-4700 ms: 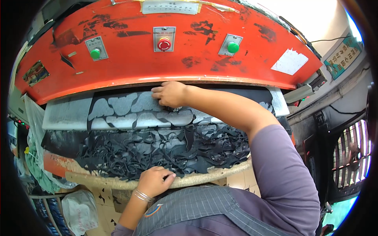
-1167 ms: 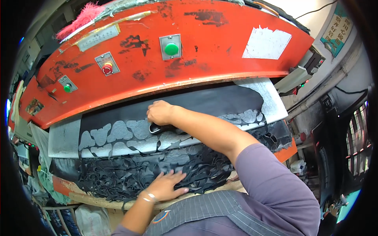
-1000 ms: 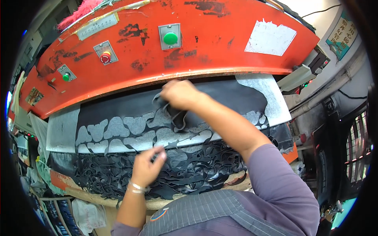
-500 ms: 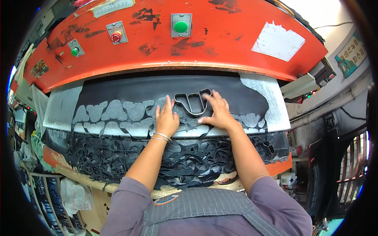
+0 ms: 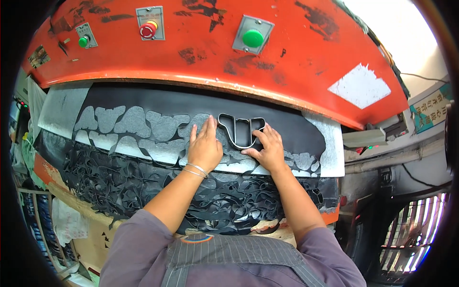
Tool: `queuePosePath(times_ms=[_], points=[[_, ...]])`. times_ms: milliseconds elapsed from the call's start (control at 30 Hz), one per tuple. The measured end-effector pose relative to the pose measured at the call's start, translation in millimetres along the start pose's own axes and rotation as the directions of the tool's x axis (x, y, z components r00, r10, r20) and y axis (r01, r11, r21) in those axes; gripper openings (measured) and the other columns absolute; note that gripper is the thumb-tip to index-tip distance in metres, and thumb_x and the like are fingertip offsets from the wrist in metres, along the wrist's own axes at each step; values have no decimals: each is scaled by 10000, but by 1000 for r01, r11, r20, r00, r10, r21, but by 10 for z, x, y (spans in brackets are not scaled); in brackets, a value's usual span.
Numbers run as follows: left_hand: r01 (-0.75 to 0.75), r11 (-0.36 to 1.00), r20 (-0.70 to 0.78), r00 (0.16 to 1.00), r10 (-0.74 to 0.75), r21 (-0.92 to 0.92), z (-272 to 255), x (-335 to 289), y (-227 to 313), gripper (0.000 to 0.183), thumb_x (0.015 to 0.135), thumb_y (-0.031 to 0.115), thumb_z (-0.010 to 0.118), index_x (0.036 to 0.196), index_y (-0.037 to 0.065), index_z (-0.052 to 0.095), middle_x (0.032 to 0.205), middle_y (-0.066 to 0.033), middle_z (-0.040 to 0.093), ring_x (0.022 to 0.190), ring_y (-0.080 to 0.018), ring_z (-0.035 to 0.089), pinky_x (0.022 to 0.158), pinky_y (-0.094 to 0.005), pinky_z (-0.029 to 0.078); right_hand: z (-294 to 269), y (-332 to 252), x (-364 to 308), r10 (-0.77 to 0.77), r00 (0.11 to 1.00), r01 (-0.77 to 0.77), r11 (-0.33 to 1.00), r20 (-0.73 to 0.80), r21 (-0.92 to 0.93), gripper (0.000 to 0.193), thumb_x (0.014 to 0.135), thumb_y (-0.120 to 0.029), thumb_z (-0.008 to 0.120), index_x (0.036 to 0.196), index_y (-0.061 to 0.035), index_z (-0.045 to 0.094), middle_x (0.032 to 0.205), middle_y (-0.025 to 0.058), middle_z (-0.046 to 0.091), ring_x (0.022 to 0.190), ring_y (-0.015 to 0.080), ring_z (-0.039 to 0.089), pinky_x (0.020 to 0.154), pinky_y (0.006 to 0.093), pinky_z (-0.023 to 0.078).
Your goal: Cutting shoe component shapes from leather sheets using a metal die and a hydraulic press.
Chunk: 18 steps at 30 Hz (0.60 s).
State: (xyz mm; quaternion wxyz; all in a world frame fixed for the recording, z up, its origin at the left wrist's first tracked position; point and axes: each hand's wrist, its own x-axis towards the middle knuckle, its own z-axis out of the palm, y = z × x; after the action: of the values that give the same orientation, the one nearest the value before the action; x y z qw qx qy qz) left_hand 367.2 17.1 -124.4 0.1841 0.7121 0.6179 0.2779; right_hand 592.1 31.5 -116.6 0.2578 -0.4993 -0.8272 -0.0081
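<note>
- Die [image 5: 241,130]: dark metal outline cutter, lying flat on the sheet under the red press head.
- Sheet [image 5: 287,126]: black, probably rubber, spread flat, riddled with cut-out holes.

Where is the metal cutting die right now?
In the head view, the metal cutting die lies on the black sheet under the orange press head, between the left hand and right hand.
</note>
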Motion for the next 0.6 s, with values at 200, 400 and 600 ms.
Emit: queuePosePath(times_ms=[200,400,600], points=[[-1,913,-192,978,-85,-408,-274,-46,-331,631,842,98,544,1415,-35,315,1374,-173,496,1314,-272,434,1115,-421,270,-146,-290,-68,183,972,-165,978,147,-127,951,594,-568,774,1371,-130,444,1325,274,486,1309,423,396,1058,505,325],[-147,919,-800,555,-231,-367,-2100,189,-1330,297,1005,276,469,1047,23,619,1025,-95,660,1011,-188,616,889,-346,477,-963,-945,484,20,952,48,976,-306,213,720,722,-338,806,1280,-6,494,1076,175,602,898,288,621,779,392,514],[15,952,-708,665,-237,-305,-3143,-97,-1751,346,1001,338,457,895,31,576,798,-31,572,683,-120,533,632,-292,463,-1133,-1368,831,235,931,-154,946,-278,284,429,764,-296,785,1000,-52,524,748,98,624,685,258,633,595,355,507]])
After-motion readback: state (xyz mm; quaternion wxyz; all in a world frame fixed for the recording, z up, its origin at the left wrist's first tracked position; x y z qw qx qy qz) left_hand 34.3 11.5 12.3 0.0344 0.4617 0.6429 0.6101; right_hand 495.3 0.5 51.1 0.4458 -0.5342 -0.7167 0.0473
